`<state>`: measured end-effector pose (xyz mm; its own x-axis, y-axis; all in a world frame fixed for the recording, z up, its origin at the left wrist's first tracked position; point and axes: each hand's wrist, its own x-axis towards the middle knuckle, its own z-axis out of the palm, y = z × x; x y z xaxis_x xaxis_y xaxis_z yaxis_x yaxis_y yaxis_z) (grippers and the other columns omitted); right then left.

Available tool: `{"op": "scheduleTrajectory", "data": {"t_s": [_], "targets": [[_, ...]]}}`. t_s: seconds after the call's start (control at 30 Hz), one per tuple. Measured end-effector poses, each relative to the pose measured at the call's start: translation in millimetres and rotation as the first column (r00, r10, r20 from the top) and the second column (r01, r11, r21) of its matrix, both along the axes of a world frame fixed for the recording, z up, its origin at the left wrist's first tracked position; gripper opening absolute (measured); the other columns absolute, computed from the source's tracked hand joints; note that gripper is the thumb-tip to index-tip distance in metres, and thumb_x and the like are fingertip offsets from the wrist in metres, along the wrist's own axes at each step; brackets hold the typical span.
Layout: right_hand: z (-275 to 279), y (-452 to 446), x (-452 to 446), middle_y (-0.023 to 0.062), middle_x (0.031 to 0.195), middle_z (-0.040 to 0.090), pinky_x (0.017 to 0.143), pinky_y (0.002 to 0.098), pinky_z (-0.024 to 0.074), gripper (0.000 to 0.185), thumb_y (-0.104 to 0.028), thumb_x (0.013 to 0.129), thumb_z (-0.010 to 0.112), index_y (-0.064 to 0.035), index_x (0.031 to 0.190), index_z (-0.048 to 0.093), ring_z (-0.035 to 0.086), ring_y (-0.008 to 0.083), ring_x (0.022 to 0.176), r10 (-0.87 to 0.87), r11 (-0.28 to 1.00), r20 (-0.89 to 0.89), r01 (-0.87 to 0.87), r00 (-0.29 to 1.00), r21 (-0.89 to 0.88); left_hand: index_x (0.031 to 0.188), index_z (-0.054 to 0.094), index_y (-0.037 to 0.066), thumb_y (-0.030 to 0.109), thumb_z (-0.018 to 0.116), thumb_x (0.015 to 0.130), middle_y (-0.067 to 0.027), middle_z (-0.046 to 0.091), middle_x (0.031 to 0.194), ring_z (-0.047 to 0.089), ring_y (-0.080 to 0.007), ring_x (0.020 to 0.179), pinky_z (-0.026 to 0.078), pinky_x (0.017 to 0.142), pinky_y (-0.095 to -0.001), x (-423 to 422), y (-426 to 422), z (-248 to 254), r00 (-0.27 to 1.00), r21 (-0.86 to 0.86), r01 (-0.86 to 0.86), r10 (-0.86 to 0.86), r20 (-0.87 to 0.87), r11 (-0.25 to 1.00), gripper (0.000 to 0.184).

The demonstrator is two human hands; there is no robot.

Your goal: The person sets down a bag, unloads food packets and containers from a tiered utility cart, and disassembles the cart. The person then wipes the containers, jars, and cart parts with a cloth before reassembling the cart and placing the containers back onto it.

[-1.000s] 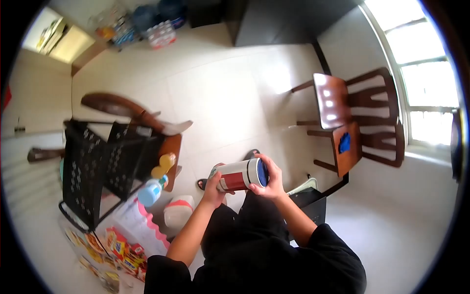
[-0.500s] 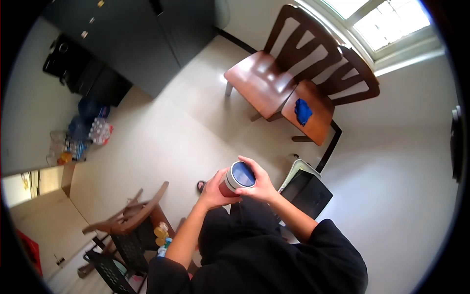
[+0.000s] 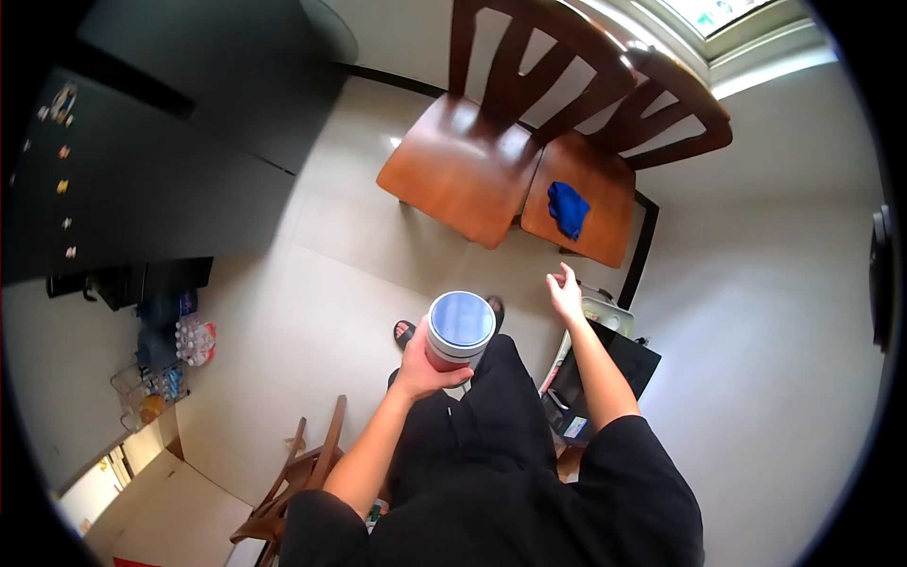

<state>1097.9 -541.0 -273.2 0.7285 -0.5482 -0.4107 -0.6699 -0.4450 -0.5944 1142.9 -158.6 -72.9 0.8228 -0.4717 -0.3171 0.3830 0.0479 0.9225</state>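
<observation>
My left hand (image 3: pixel 422 367) is wrapped round a cylindrical canister (image 3: pixel 461 326) with a shiny blue top, a pale grey rim and a reddish body. It is held upright in front of my legs, and its underside is hidden. Off to the right, my right hand (image 3: pixel 566 295) is in the air with its fingers apart and nothing in them. Just beyond that hand, a crumpled blue cloth (image 3: pixel 568 210) lies on the seat of the right wooden chair (image 3: pixel 607 227). My right hand does not touch the cloth or the chair.
Another wooden chair (image 3: pixel 453 170) stands to the left of the first, under the window. A black box-like object (image 3: pixel 614 369) sits by my right forearm. Dark cabinets (image 3: pixel 179 161) fill the upper left, with bottles (image 3: pixel 195 340) below. A wooden chair frame (image 3: pixel 302 472) is at lower left.
My right hand has let go of the canister and moved right, towards the chair with the cloth. The canister stays in my left hand. The view has shifted nearer the chairs.
</observation>
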Motion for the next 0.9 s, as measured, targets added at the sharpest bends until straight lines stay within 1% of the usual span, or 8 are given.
{"op": "scheduleTrajectory", "data": {"t_s": [0.2, 0.43, 0.53, 0.63, 0.73, 0.83, 0.87, 0.9], "targets": [[-25, -74, 73, 0.016, 0.131, 0.068, 0.105, 0.0437, 0.0483, 0.068, -0.039, 0.091, 0.069, -0.0064, 0.146, 0.049, 0.062, 0.0356, 0.123, -0.026, 0.992, -0.15, 0.006, 0.988, -0.13, 0.146, 0.039, 0.002, 0.011, 0.096, 0.062, -0.0094, 0.058, 0.133, 0.057, -0.0211, 0.125, 0.047, 0.107, -0.0365, 46, -70, -47, 0.984, -0.092, -0.078, 0.062, -0.167, 0.993, 0.102], [-113, -133, 144, 0.018, 0.135, 0.059, 0.099, 0.0486, 0.0503, 0.068, -0.044, 0.082, 0.077, -0.0081, 0.136, 0.057, 0.057, 0.0358, 0.123, -0.033, 0.934, -0.244, -0.057, 0.969, -0.352, 0.138, 0.046, 0.001, 0.012, 0.097, 0.061, -0.0095, 0.063, 0.127, 0.063, -0.0204, 0.117, 0.05, 0.103, -0.0365, 81, -162, -102, 0.952, -0.053, -0.182, 0.162, -0.259, 0.982, 0.093], [-135, -144, 159, 0.0183, 0.14, 0.056, 0.107, 0.0479, 0.0462, 0.071, -0.046, 0.085, 0.073, -0.0074, 0.141, 0.054, 0.053, 0.0377, 0.129, 0.044, 0.865, -0.312, -0.192, 0.949, -0.463, 0.137, 0.047, 0.001, 0.013, 0.098, 0.061, -0.0095, 0.063, 0.125, 0.063, -0.0204, 0.116, 0.051, 0.102, -0.0363, 91, -191, -113, 0.935, -0.017, -0.211, 0.197, -0.294, 0.977, 0.092], [-127, -157, 181, 0.0168, 0.134, 0.059, 0.106, 0.0489, 0.0454, 0.058, -0.04, 0.085, 0.073, -0.0071, 0.131, 0.061, 0.054, 0.037, 0.126, 0.074, 0.909, -0.454, -0.247, 0.888, -0.336, 0.137, 0.047, 0.001, 0.013, 0.097, 0.063, -0.0094, 0.063, 0.125, 0.063, -0.0206, 0.115, 0.051, 0.102, -0.0363, 98, -205, -113, 0.922, 0.008, -0.263, 0.254, -0.291, 0.965, 0.09], [-123, -159, 184, 0.0168, 0.117, 0.065, 0.098, 0.0481, 0.0481, 0.036, -0.029, 0.082, 0.073, -0.0046, 0.109, 0.071, 0.058, 0.0368, 0.116, 0.133, 0.818, -0.243, -0.245, 0.961, -0.521, 0.137, 0.047, 0.001, 0.013, 0.096, 0.065, -0.0094, 0.063, 0.125, 0.063, -0.0208, 0.115, 0.051, 0.102, -0.0367, 97, -204, -107, 0.907, 0.046, -0.314, 0.313, -0.283, 0.948, 0.088], [-116, -168, 190, 0.0165, 0.116, 0.066, 0.1, 0.0446, 0.0476, 0.035, -0.024, 0.084, 0.067, -0.0028, 0.111, 0.07, 0.06, 0.0362, 0.112, 0.221, 0.923, 0.123, -0.167, 0.968, -0.346, 0.137, 0.047, 0.001, 0.014, 0.094, 0.067, -0.0098, 0.062, 0.126, 0.063, -0.0211, 0.115, 0.051, 0.102, -0.0372, 91, -188, -99, 0.897, 0.052, -0.362, 0.363, -0.252, 0.931, 0.086], [-106, -166, 193, 0.014, 0.116, 0.066, 0.094, 0.0401, 0.0513, 0.036, -0.021, 0.086, 0.063, -0.0006, 0.116, 0.068, 0.064, 0.0322, 0.106, 0.121, 0.992, 0.204, -0.113, 0.971, -0.052, 0.137, 0.047, 0.001, 0.015, 0.094, 0.067, -0.0098, 0.062, 0.126, 0.063, -0.0212, 0.115, 0.051, 0.102, -0.0374, 88, -182, -94, 0.888, 0.048, -0.392, 0.392, -0.241, 0.919, 0.086], [-102, -163, 194, 0.0112, 0.118, 0.067, 0.092, 0.037, 0.0516, 0.038, -0.017, 0.087, 0.06, -0.0005, 0.121, 0.066, 0.065, 0.0279, 0.107, -0.121, 0.924, 0.014, 0.108, 0.993, 0.366, 0.137, 0.047, 0.001, 0.015, 0.094, 0.067, -0.0097, 0.062, 0.126, 0.063, -0.0213, 0.115, 0.051, 0.102, -0.0375, 85, -173, -90, 0.878, 0.044, -0.423, 0.421, -0.229, 0.905, 0.086]]}}
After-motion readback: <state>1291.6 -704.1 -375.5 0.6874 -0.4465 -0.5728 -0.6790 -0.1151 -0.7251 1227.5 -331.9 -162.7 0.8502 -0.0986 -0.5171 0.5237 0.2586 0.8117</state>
